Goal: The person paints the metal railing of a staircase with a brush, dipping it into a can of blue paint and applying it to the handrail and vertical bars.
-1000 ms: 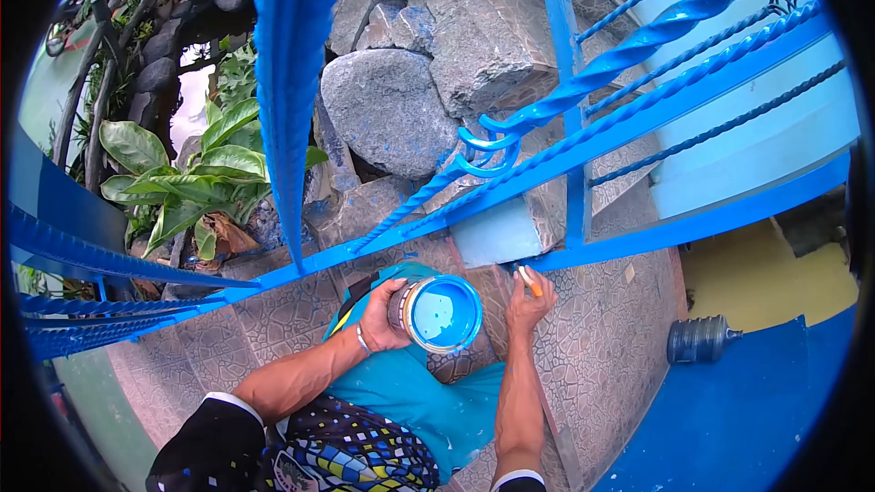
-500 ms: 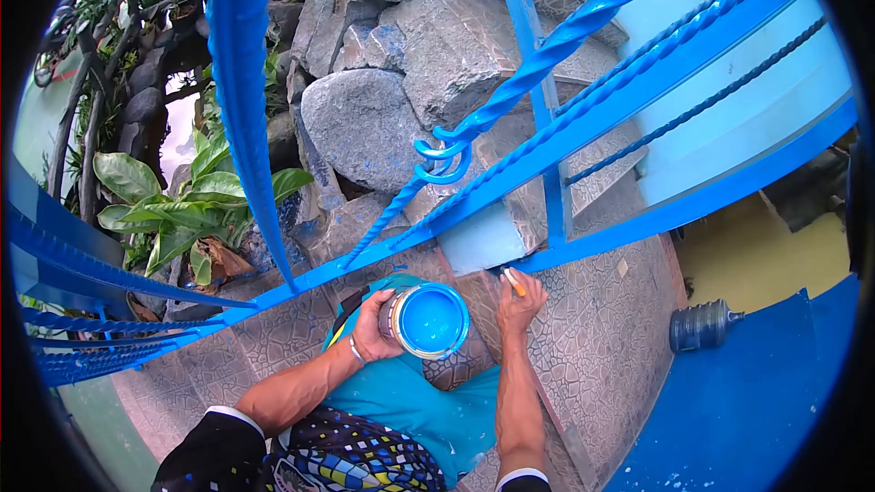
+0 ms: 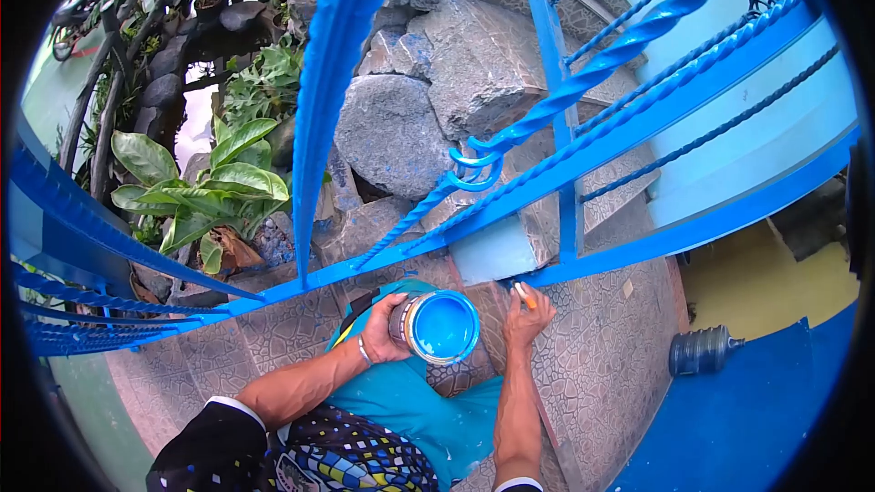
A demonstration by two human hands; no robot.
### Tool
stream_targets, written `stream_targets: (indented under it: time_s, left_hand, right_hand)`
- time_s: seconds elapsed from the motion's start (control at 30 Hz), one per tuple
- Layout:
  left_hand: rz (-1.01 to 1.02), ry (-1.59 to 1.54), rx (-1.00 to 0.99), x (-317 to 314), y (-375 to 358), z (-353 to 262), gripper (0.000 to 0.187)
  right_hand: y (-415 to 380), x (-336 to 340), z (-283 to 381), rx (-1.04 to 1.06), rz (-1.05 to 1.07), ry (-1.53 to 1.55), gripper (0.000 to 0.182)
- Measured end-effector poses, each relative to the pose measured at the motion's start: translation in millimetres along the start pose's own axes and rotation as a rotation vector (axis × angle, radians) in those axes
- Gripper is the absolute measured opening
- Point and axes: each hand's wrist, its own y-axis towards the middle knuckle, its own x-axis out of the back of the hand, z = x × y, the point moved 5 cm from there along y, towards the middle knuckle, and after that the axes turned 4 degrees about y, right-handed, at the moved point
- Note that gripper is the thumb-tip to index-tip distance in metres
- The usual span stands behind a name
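My left hand (image 3: 384, 326) is wrapped round the side of a paint can (image 3: 444, 361), which is tilted so that the bright blue paint inside shows. In my right hand (image 3: 529, 321) is a paintbrush (image 3: 528, 299) with an orange handle, gripped between thumb and fingers. Its tip points up at the lower blue rail (image 3: 583, 269), close to the corner of a pale blue block (image 3: 497, 251); the bristles are mostly hidden there. The can is held over my lap, just left of the brush hand.
Blue twisted bars (image 3: 620, 41) of a metal railing cross in front of me. Behind them are large grey rocks (image 3: 387, 132) and a leafy plant (image 3: 205, 187). Patterned stone tiles (image 3: 592, 355) cover the floor. At the right lies a plastic water jug (image 3: 700, 351) beside a blue surface (image 3: 747, 410).
The view has shifted, so the railing and rocks appear further right. My right hand and the brush have moved slightly along the lower rail. The can stays in my left hand.
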Motion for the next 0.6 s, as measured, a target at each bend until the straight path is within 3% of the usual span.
stream_targets:
  time_s: [0.6]
  left_hand:
    - [0.046, -0.031, 0.007, 8.4, 3.7, 0.6, 0.06]
  right_hand:
    - [3.8, 6.9, 5.0, 0.047, 0.052, 0.011, 0.026]
